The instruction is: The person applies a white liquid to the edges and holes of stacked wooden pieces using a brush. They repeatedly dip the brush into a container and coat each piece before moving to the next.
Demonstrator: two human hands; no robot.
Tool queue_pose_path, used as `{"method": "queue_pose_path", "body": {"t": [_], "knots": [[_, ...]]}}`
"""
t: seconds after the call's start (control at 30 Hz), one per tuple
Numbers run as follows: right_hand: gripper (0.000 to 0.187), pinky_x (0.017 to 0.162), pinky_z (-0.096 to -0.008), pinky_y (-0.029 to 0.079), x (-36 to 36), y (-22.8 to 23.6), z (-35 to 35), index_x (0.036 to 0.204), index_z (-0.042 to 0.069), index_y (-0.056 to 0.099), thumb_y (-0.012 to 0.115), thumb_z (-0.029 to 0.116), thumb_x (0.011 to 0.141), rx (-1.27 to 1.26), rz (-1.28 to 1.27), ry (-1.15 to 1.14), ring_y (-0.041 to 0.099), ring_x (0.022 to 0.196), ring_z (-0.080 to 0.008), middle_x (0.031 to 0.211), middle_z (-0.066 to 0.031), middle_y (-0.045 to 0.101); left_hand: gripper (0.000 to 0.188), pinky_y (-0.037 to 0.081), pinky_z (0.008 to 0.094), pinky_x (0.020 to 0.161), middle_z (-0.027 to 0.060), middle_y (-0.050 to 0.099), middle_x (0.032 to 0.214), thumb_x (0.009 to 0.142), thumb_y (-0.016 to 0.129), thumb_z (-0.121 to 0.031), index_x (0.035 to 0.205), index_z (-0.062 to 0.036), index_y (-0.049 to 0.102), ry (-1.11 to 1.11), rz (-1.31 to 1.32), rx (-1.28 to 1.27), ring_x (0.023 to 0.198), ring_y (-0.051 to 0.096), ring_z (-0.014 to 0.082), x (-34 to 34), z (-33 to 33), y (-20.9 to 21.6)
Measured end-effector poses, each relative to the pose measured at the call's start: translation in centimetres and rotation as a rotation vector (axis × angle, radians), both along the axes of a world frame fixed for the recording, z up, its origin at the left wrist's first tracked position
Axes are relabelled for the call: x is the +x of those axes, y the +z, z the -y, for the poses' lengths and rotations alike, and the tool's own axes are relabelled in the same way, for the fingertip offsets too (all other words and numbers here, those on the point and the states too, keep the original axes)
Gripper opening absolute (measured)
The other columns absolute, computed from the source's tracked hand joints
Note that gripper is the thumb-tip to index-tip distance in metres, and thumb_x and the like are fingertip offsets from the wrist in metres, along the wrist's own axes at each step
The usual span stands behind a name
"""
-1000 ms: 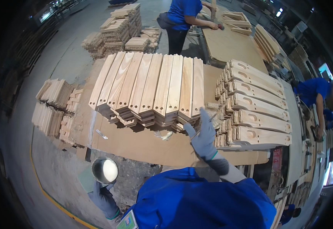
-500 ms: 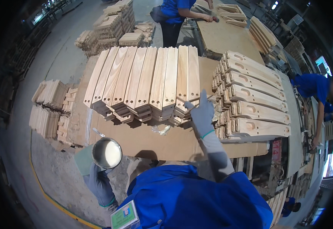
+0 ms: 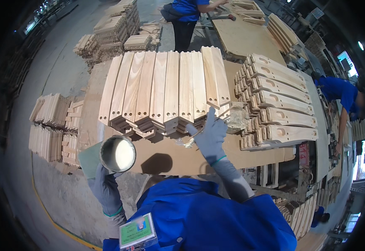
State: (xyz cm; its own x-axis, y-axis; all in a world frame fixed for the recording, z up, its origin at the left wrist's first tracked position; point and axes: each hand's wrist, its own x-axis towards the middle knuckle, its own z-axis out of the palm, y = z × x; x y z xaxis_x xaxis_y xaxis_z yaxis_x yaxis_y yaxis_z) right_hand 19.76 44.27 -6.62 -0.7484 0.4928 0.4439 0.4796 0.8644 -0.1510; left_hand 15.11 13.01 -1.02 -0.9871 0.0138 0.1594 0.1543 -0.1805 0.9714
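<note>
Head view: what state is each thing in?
Can: open, pale contents, held by the left hand
Thin stick: held in the right hand
Flat boards: stacked, holes in near ends
Curved boards: stacked, slotted
Clear plastic: crumpled

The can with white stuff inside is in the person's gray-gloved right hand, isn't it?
Not quite. The can with white stuff inside is in the person's gray-gloved left hand, not the right hand. The head view shows it.
</note>
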Motion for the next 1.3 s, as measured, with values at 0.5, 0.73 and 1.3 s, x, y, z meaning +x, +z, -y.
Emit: {"method": "queue_pose_path", "body": {"t": [0.5, 0.73, 1.3], "knots": [[0.081, 0.078, -0.0432, 0.042, -6.0, 1.9, 0.5, 0.132, 0.002, 0.036, 0.074, 0.04, 0.071, -0.244, 0.1, -0.317, 0.057, 0.089, -0.0324, 0.097, -0.0146, 0.063, 0.026, 0.055, 0.0228, 0.066, 0.0127, 0.046, 0.121, 0.094, 0.046, -0.004, 0.115, 0.009, 0.056, 0.016, -0.117, -0.407, 0.096, 0.059, 0.0174, -7.0, 6.3, -1.2], [0.088, 0.076, -0.0404, 0.043, -4.4, 0.4, 8.0, 0.136, -0.002, 0.032, 0.076, 0.035, 0.07, -0.276, -0.07, 0.073, 0.056, 0.083, -0.0269, 0.087, -0.0063, 0.063, 0.026, 0.061, 0.028, 0.069, 0.0138, 0.043, 0.124, 0.094, 0.044, 0.0, 0.116, 0.0093, 0.054, -0.059, -0.149, -0.072, 0.101, 0.058, 0.021, -9.1, 7.8, -1.2], [0.077, 0.069, -0.0417, 0.043, -10.1, 2.2, 10.6, 0.136, -0.004, 0.03, 0.069, 0.027, 0.078, -0.369, -0.033, 0.146, 0.054, 0.075, -0.0276, 0.08, -0.0084, 0.062, 0.028, 0.06, 0.0275, 0.068, 0.016, 0.043, 0.125, 0.091, 0.047, 0.006, 0.116, 0.0064, 0.056, 0.071, -0.314, -0.353, 0.103, 0.058, 0.023, -11.6, 15.4, -4.1]]}}
